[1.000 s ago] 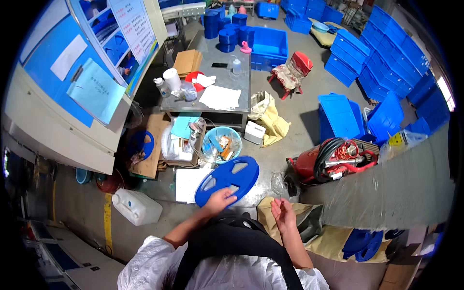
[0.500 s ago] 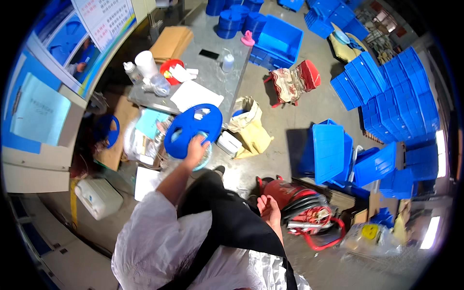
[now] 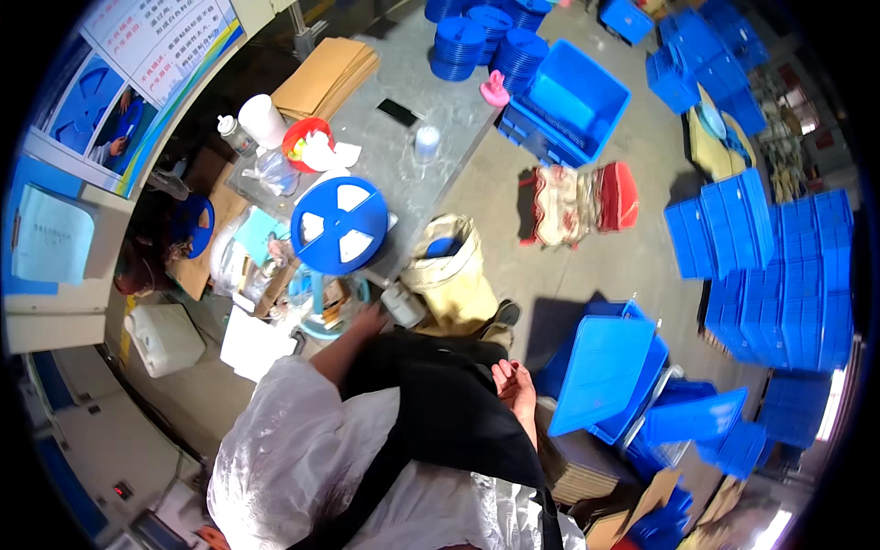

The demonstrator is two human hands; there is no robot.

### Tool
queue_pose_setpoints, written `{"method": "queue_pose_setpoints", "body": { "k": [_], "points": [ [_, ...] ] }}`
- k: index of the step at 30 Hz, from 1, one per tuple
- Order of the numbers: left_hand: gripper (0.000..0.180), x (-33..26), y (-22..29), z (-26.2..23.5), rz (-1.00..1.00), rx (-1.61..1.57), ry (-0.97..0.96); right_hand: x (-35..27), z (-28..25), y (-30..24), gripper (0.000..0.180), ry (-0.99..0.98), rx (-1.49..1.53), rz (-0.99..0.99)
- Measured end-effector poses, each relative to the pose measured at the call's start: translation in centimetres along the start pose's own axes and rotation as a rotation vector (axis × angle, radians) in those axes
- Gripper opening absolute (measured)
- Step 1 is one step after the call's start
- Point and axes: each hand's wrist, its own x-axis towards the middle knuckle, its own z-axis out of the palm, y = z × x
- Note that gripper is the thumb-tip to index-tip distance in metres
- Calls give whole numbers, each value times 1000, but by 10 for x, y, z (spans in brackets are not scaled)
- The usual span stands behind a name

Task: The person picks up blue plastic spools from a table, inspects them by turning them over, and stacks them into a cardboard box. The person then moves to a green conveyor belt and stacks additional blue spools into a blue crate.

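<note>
Far left on the floor: white jerrycan [image 3: 165, 337], untouched. Moving right to the blue reel [image 3: 339, 225], round with three white cut-outs showing, face up at the near corner of the grey table [image 3: 412, 174]; resting there or overhanging the clutter below, hard to call from this angle.

Just beneath it, left hand [image 3: 367, 321], reaching out from the white sleeve into the mess of papers and small boxes by the table edge. Near the reel's lower rim but apparently apart from it. Fingers hidden among the clutter, so spread or closed cannot be told.

Reads as the moment around setting the reel at the table corner, with the hand low beside it rather than gripping it. Any further handling of that reel calls for a firm hold on the rim or hub, plus care with the loose bits crowding the corner.

Further right, yellowish sack [image 3: 449, 275] standing against the table. Then right hand [image 3: 515, 385], down at the side by the black apron, fingers loosely curled, nothing in it. Beyond that, tilted blue bins [image 3: 605, 371] on the floor.
</note>
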Motion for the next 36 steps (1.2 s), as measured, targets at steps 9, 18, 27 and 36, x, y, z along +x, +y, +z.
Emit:
{"method": "queue_pose_setpoints", "body": {
  "k": [9, 18, 27, 36],
  "points": [
    [34, -42, 100, 93, -327, -256, -115, 113, -26, -269, 24, -47, -293, -57],
    [51, 40, 255, 59, -322, -706, 84, 274, 13, -378, 18, -104, -271, -9],
    [40, 172, 336, -58, -123, -600, 384, 372, 221, -377, 30, -519, -577, 140],
    [42, 350, 479, -356, 193, -668, 582, 562, 376, -423, 22, -450, -686, 101]
  ]
}}
